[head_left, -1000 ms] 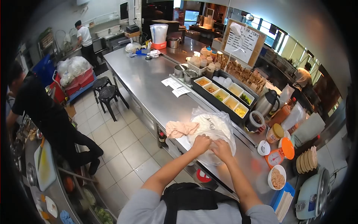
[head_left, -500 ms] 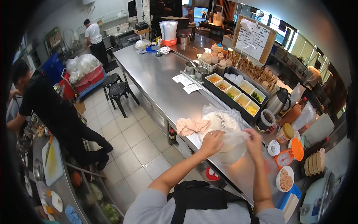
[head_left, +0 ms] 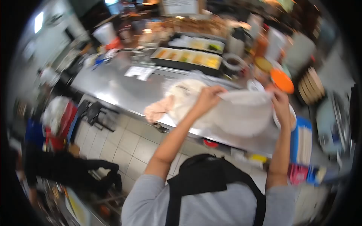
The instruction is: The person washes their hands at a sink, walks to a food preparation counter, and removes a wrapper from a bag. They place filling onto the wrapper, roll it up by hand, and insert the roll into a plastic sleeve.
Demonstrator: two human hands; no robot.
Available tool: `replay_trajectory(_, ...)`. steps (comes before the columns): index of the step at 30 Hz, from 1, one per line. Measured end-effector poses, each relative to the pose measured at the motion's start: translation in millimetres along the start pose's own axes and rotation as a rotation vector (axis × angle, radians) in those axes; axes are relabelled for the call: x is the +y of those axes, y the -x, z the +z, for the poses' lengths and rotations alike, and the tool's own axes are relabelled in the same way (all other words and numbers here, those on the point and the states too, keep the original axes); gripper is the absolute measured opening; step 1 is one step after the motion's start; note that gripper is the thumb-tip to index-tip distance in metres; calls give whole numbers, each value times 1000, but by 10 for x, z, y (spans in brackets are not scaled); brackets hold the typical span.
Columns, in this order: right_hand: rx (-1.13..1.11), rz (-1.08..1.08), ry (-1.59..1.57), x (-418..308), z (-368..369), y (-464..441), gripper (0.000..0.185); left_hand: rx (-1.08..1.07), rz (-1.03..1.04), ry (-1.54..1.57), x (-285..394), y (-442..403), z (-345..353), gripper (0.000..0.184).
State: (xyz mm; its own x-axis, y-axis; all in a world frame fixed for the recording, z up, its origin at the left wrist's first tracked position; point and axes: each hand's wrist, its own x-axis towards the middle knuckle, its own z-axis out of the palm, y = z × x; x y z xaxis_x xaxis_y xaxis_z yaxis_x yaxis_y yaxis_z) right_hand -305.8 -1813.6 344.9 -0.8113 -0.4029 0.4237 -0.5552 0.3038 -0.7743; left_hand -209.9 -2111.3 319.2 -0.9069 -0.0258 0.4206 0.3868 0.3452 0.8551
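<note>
A translucent plastic bag (head_left: 245,118) hangs stretched between my two hands, its mouth edge at the top. My left hand (head_left: 210,98) pinches the bag's left upper corner, and my right hand (head_left: 279,102) grips the right upper corner. Left of the bag, a pale bundle in clear plastic (head_left: 184,96) lies on the counter, with dark marks on top. Against it rests a crumpled pinkish cloth (head_left: 160,108). Just behind my right hand a white bowl (head_left: 292,117) is partly hidden. The view is blurred by motion.
A black rack of food tubs (head_left: 184,60) stands along the back of the steel counter (head_left: 113,81). An orange disc (head_left: 282,80) and a blue tray (head_left: 301,137) are at the right. A person in black (head_left: 71,167) is at the lower left, near dark stools (head_left: 97,113).
The view has turned to the right. My hands have moved farther apart, and the plastic bag, bunched before, is now spread wide between them and lifted off the pale bundle.
</note>
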Motion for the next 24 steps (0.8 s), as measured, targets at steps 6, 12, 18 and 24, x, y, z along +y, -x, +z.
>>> replay_trajectory(6,133,-47,112,155,-340,794,31,-144,144,-119,-25,188,678,23)
replay_trajectory(12,-105,411,359,1090,-162,1878,27,-529,71,-191,-527,959,1046,28)
replay_trajectory(18,240,159,631,1051,199,1815,16,-197,85,-413,-903,661,1220,30)
replay_trajectory(24,206,546,512,1276,464,1670,31,-206,-330,-579,-1038,418,1681,45)
